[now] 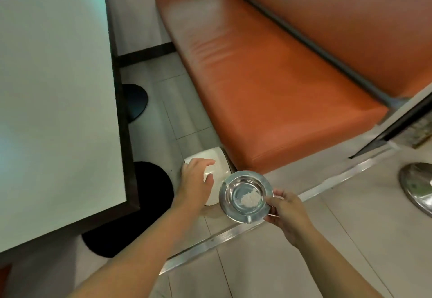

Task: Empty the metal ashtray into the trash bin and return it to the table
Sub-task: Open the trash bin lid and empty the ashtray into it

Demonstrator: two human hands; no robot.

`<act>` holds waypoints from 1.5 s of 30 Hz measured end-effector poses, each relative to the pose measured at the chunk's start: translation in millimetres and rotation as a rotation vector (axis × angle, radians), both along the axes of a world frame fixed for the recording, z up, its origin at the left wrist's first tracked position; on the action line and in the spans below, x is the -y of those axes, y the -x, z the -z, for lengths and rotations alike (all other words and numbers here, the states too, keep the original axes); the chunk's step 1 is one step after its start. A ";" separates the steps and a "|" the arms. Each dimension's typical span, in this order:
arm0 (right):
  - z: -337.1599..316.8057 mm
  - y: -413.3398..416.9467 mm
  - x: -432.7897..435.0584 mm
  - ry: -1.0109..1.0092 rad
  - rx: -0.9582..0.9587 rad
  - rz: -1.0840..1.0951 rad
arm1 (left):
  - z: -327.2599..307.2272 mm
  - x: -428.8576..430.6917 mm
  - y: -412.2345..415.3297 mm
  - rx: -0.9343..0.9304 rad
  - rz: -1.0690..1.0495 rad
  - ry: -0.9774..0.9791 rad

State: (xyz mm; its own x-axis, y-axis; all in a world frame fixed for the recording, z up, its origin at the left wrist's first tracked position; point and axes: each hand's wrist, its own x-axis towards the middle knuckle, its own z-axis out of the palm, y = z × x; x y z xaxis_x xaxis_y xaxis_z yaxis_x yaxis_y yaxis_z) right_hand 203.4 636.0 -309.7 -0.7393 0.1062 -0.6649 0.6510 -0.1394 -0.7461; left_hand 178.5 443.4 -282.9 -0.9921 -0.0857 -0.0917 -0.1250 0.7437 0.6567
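1. The round, shiny metal ashtray [246, 196] is off the pale-topped, dark-edged table [53, 91] and held in the air above the grey tiled floor [268, 262], just beside the white plastic trash bin [216, 169]. By my reading, the lifting and carrying are done.

2. Emptying is not done. A small heap of pale grey ash [249, 200] lies in the ashtray's shallow bowl, and the ashtray is held close to level, so nothing is spilling.

3. The right hand [287, 218] holds the ashtray by its near right rim, the thumb on top of the rim and the fingers curled beneath it in a pinch.

4. The left hand [195, 180] rests on the bin's rounded white lid with its fingers loosely spread, gripping nothing. I judge it is about to press or lift the lid.

5. The bin stands on the floor against the near end of the orange leather bench [268, 82], between that bench and the table's black round base [140, 206]. Its lid looks closed, so what is inside cannot be seen.

6. Left to do, as I judge it: open the bin, tip the ash in, and carry the ashtray back to the table.
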 end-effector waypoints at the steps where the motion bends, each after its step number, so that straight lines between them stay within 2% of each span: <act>1: 16.1 5.4 4.7 -0.001 0.005 -0.003 | 14.9 7.5 10.7 0.003 0.021 0.065; 5: 74.3 25.6 23.5 0.001 0.024 -0.025 | 67.5 31.6 51.3 0.024 0.067 0.267; 9: 116.9 41.4 35.8 -0.017 0.015 -0.013 | 107.5 43.2 81.8 0.060 0.094 0.383; 16: 153.1 50.8 52.1 -0.068 0.009 -0.032 | 149.1 52.2 106.9 0.220 0.037 0.558; 18: 158.6 50.2 55.4 -0.059 0.018 -0.035 | 154.8 55.2 111.6 0.246 -0.012 0.499; 21: 163.0 48.6 56.7 -0.050 0.021 -0.037 | 157.3 60.4 118.6 0.219 -0.113 0.216; 22: 164.1 48.2 56.4 -0.044 0.021 -0.035 | 158.2 61.4 118.3 0.183 -0.124 0.178; 26: 163.9 46.3 55.9 -0.037 0.018 -0.050 | 163.4 63.5 106.6 0.050 -0.115 0.184; 32: 163.1 59.3 65.1 -0.091 -0.081 -0.124 | 166.0 66.4 104.6 0.030 -0.103 0.127; 38: 177.6 93.8 88.0 -0.175 -0.021 -0.190 | 168.8 67.4 103.8 0.003 -0.071 0.131; 42: 184.8 103.8 105.9 -0.430 -0.088 -0.340 | 168.3 69.2 102.3 -0.029 -0.074 0.147; 45: 191.4 104.8 112.5 -0.481 -0.105 -0.436 | 167.3 67.0 99.9 -0.046 -0.054 0.166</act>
